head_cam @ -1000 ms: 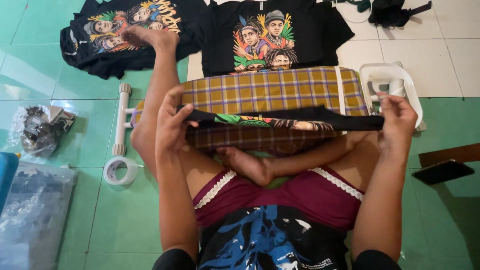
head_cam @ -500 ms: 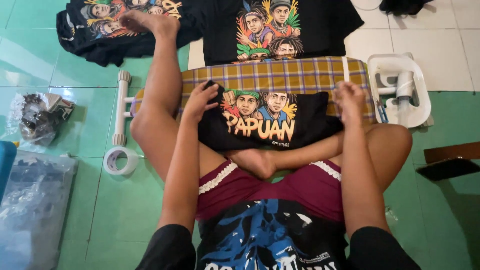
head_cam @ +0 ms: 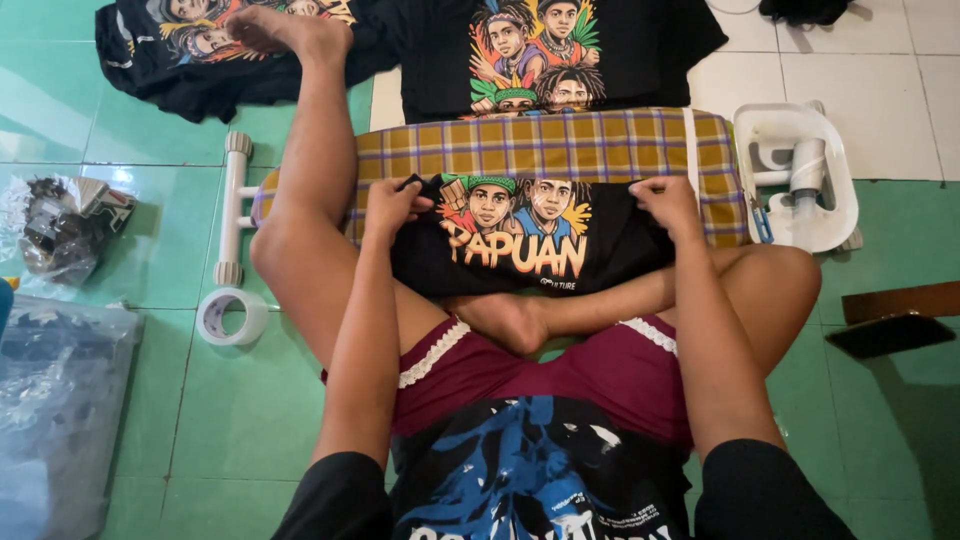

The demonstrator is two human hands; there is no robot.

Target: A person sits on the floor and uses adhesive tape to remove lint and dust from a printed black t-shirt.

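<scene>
A folded black T-shirt [head_cam: 530,245] with a colourful print of faces lies on the near edge of a yellow and purple plaid ironing board [head_cam: 560,145] in front of me. My left hand [head_cam: 392,203] pinches the shirt's upper left corner. My right hand [head_cam: 665,200] grips the upper right corner. Both hands press the fabric down on the board. My legs are folded around the board, the left one stretched out towards the far floor.
Another black printed shirt [head_cam: 560,50] lies flat beyond the board, a third [head_cam: 190,45] at the far left. A roll of tape [head_cam: 230,316] and white pipe frame [head_cam: 230,205] sit left. Plastic bags [head_cam: 55,400] lie far left, an iron stand [head_cam: 800,175] right, a dark phone [head_cam: 885,333] right.
The shirt was held up stretched between my hands a second ago; it has come down flat on the board, print facing up, and my hands now sit at its top corners.
</scene>
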